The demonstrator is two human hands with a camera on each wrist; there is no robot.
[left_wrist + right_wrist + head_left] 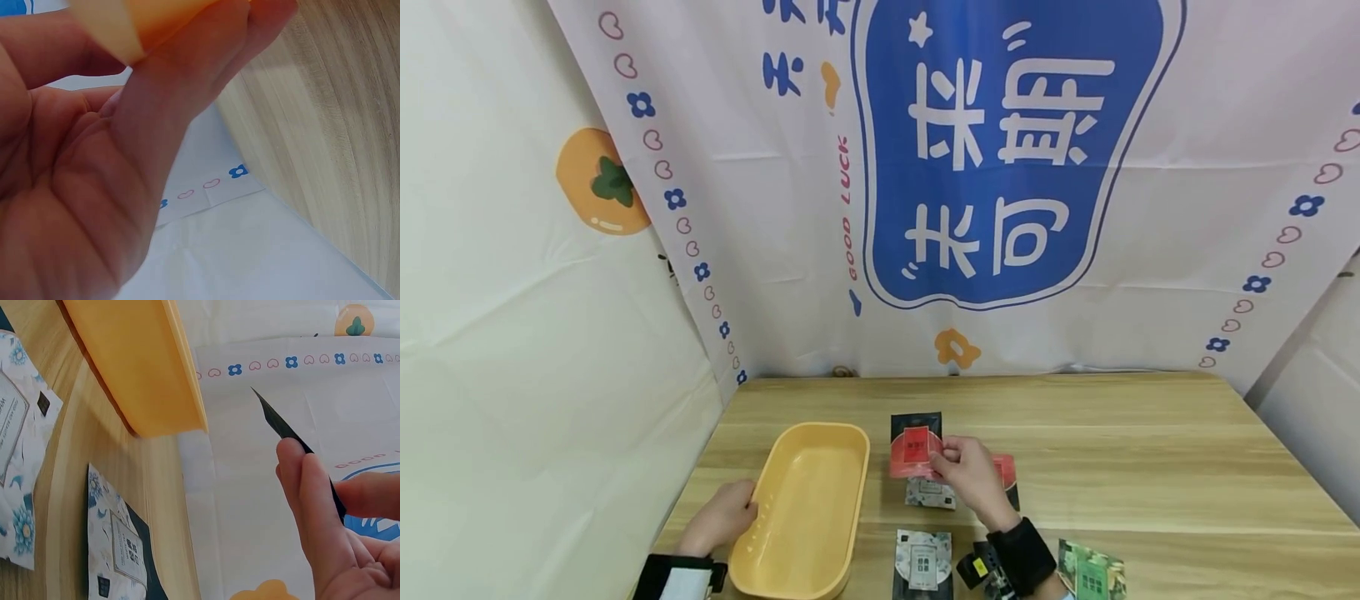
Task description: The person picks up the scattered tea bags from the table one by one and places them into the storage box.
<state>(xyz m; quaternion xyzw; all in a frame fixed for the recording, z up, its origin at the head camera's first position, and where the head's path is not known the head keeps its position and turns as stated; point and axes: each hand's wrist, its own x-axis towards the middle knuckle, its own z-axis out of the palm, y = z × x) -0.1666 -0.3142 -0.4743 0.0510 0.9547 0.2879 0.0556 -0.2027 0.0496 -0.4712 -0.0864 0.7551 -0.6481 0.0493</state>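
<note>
The right hand [973, 475] reaches forward, thumb and fingers pinching a red-and-black packet [915, 450]; left of that grip, the left hand [724, 515] grasps the yellow tray [805, 508] by its side. Only the right wrist view shows the packet edge-on; below the grip, a floral packet [931, 495] is partly covered

Head camera's up high, farthest back, facing forward and down over the wooden surface [1150, 475]. Left wrist crowds in on the left hand [87, 181], surface tipped rightward! Right wrist peers closely past the right hand [337, 531], sharing the yellow tray [137, 369] and blue-flowered packets [119, 544] with the head view.
</note>
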